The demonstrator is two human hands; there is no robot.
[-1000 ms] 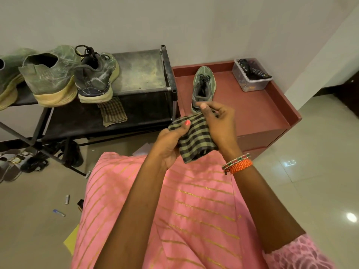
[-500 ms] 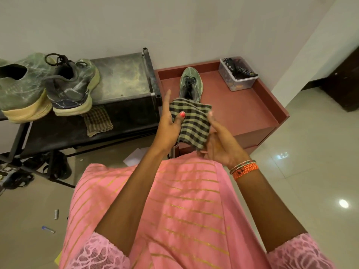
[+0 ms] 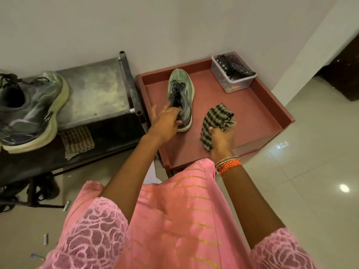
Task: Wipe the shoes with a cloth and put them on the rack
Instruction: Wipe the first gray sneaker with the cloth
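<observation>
One shoe (image 3: pixel 180 94) lies on the red table (image 3: pixel 262 117), toe at twelve o'clock, not yet wiped or racked. The left hand (image 3: pixel 165 123) now grips its heel; a second ago both hands held the cloth (image 3: pixel 215 121). The right hand (image 3: pixel 221 140) alone bunches it at three o'clock of the shoe. At nine o'clock, another shoe (image 3: pixel 33 109) already sits on the rack (image 3: pixel 93 92).

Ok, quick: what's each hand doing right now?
Left hand: gripping the heel of the green shoe.
Right hand: holding the checked cloth.
</observation>
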